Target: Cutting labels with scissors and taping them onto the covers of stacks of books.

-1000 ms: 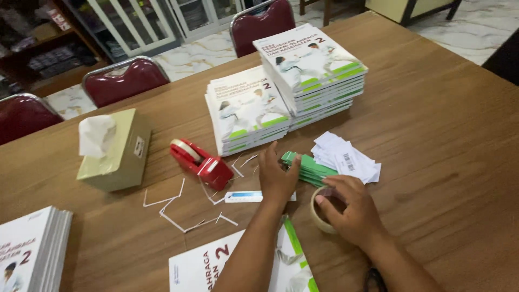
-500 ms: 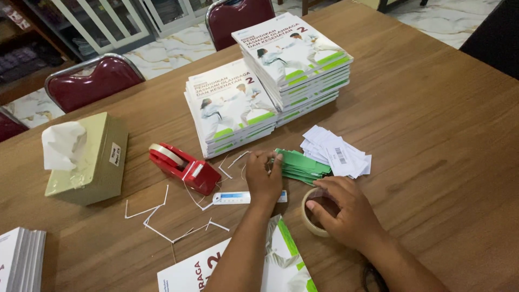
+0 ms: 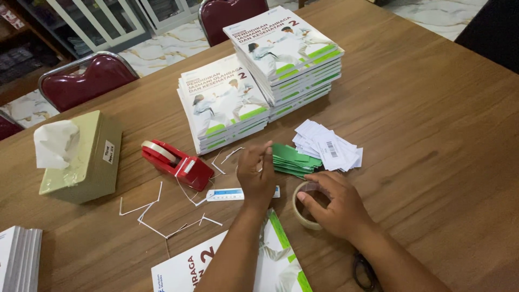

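Here, head view, one entry per item.

- Bench [image 3: 432, 135]: brown wood grain, carries everything listed.
- Left hand [image 3: 255, 176]: middle of the bench, palm down, resting by a narrow white-and-blue label strip [image 3: 224, 194]. Fingers [image 3: 267, 150] are drawn close together and raised at the near-left edge of the green slips. Whether they pinch one cannot be told. Half a second ago this hand lay on that stack; it now sits a little back from it.
- Green slips [image 3: 296, 159]: a fanned pile just right of the left hand, touching the white barcode labels [image 3: 327, 146] on its far right.
- Right hand [image 3: 332, 205]: near right, fingers spread and curled over a roll of clear tape [image 3: 299, 215], thumb at the core. It holds the roll flat on the bench, as in the earlier pictures.
- Red tape dispenser [image 3: 178, 162]: left of the left hand, loaded.
- Paper offcuts [image 3: 146, 208]: thin white strips scattered near the dispenser.
- Tissue box [image 3: 89, 162]: far left, olive, one tissue standing up.
- Two stacks of textbooks [image 3: 224, 105] [image 3: 286, 48]: far side, white and green covers, the right stack taller.
- Single textbook [image 3: 189, 270]: near edge, under the left forearm.
- Further book pile [image 3: 19, 254]: near left corner, partly cut off.
- Maroon chairs [image 3: 92, 81]: beyond the far edge.
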